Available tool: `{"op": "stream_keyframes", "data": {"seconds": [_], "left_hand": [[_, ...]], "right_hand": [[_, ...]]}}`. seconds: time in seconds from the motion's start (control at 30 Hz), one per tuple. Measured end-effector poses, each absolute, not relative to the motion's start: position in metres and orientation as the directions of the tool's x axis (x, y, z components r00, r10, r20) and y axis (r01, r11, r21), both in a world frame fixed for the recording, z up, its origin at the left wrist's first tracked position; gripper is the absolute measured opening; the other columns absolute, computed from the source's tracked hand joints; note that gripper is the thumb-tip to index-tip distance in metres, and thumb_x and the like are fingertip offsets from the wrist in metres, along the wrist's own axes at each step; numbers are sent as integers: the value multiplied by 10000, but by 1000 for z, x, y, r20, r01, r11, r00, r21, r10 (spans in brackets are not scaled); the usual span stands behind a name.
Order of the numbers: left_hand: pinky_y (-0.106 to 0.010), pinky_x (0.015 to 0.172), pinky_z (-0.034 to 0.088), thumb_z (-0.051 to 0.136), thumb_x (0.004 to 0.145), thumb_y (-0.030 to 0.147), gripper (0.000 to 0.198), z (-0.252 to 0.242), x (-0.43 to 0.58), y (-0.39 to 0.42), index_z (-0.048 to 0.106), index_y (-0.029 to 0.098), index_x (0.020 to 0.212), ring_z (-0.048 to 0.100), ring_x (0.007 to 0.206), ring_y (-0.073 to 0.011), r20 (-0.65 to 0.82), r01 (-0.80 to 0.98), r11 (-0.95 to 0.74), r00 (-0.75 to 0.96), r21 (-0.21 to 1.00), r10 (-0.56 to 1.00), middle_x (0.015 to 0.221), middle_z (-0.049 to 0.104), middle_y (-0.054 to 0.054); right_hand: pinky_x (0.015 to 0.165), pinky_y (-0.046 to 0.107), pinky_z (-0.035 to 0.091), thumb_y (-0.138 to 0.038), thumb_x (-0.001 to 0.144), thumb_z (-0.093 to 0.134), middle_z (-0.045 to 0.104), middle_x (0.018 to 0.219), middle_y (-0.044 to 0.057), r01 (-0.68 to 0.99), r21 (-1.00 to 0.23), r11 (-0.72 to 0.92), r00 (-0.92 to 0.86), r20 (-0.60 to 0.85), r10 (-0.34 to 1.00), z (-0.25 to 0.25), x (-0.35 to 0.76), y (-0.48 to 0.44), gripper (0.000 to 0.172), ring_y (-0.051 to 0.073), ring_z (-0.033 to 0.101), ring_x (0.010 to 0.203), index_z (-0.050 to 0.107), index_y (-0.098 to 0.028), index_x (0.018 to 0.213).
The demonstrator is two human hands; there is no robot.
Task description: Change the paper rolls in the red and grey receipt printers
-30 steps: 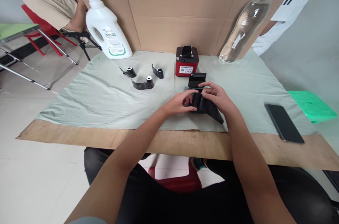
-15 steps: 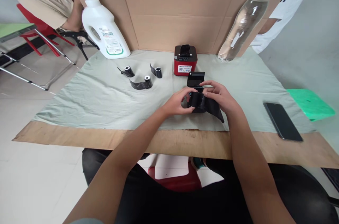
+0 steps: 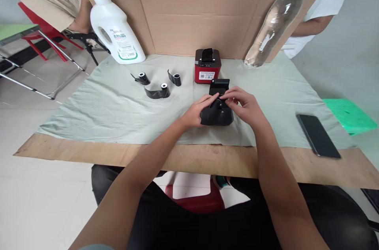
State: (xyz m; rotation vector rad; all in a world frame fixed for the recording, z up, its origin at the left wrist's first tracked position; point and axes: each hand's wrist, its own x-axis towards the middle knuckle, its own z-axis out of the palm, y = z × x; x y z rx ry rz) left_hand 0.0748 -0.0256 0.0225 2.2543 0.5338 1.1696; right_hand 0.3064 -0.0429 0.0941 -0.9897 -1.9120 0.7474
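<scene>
Slanting lengthwise, the black strip (image 3: 209, 115) seemingly points near-left.

Black trousers (image 3: 189, 232), grey-blue sleeve edge (image 3: 96, 247), 2 bare forearms (image 3: 156, 159)

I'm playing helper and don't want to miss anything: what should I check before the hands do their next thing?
1. Lid up on the black box: ok, it stands open.
2. Fingers clear of the opening: not ok, the left hand and right hand are both over it.
3. Black strip outside the box: ok, it drapes over the front, beside the left hand.
4. Inside of the box lined up properly: cannot tell, fingers and strip hide it.
5. Three loose rolls out of the way: ok, they're apart from both hands.
6. Phone out of the way: ok, it lies off to the right.
</scene>
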Motion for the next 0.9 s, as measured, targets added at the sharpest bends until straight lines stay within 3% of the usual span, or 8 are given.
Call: {"op": "stream_keyframes", "data": {"seconds": [0.23,0.3,0.4,0.47,0.6,0.73,0.83,0.9], "left_hand": [[-325,733,512,644,909,567,925,20,74,-27,240,242,1676,547,809,-148,509,81,-634,521,769,685,1385,616,-114],[-330,751,521,610,949,572,887,20,75,-28,240,212,1670,559,834,-152,484,59,-597,523,800,701,1404,602,-137],[-364,821,551,568,995,569,858,18,76,-28,204,191,1674,610,951,-201,479,21,-573,523,819,705,1422,586,-159],[-412,912,561,567,994,586,871,17,78,-28,188,205,1680,615,1109,-264,506,28,-603,516,797,692,1474,544,-171],[-508,1083,506,572,923,730,939,17,81,-30,281,218,1655,480,1378,-365,602,147,-721,454,677,657,1526,408,-190],[-509,1081,505,572,855,833,956,21,82,-34,443,196,1556,516,1319,-351,638,226,-762,433,607,637,1395,483,-186],[-467,1012,526,577,902,765,697,27,82,-37,650,196,1299,615,1135,-300,627,246,-812,531,529,570,1220,620,-153],[-438,952,533,610,913,708,574,31,82,-38,702,198,1160,647,1034,-277,598,279,-850,613,447,516,1129,673,-136]], "right_hand": [[1113,530,480,-177,923,575,573,1303,89,448,-632,632,-531,381,757,85,301,-43,349,291,584,1262,745,-318,1194],[1129,540,460,-168,913,593,584,1344,85,468,-605,644,-556,365,747,85,300,-44,334,307,552,1304,711,-308,1193],[1040,515,494,-156,911,593,653,1299,73,495,-570,656,-568,360,740,87,300,-45,299,309,579,1206,680,-294,1161],[968,486,511,-163,918,590,697,1221,73,520,-557,647,-528,386,756,86,300,-43,275,303,601,1116,672,-283,1151],[933,479,507,-200,921,613,731,1127,84,612,-521,594,-390,455,801,78,308,-35,241,309,616,1061,674,-257,1148],[938,492,503,-211,903,631,745,1116,88,692,-491,529,-316,452,834,68,315,-27,231,316,610,1038,685,-254,1124],[938,502,505,-227,907,632,748,1111,95,723,-479,497,-293,439,849,63,316,-24,222,321,605,1025,695,-251,1118],[928,504,510,-232,910,625,745,1117,102,737,-476,480,-277,435,857,60,314,-23,229,326,605,1033,702,-250,1125]]}}
